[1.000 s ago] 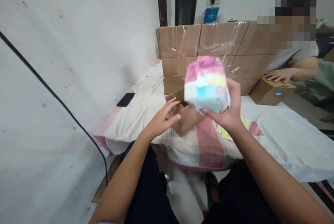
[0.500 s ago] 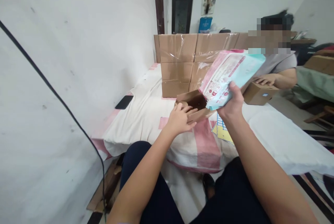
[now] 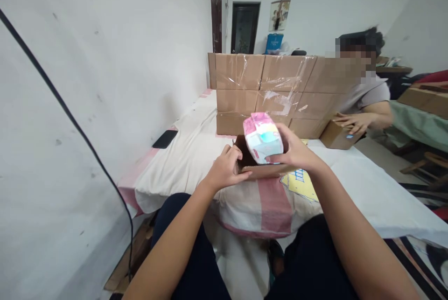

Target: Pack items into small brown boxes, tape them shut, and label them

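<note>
An open cardboard box (image 3: 266, 170) sits on the cloth-covered table in front of me. My left hand (image 3: 227, 165) grips the box's left end, with its fingers curled over the edge and the thumb along the near side. Just above the opening, my right hand (image 3: 292, 148) holds a pink and light-blue plastic-wrapped packet (image 3: 263, 139). The packet is tilted, with its lower end at the box's mouth. The inside of the box is dark, and the packet hides much of it.
Taped cardboard boxes (image 3: 241, 71) stand stacked behind the open box. A black phone (image 3: 165, 139) lies to the left. Yellow printed sheets (image 3: 300, 183) are at the box's right. Across the table, a co-worker's hand (image 3: 353, 122) rests on a small closed box (image 3: 338, 136).
My right hand has brought the packet left and down over the open box and turned it end-on. My left hand has closed on the box's left end.
</note>
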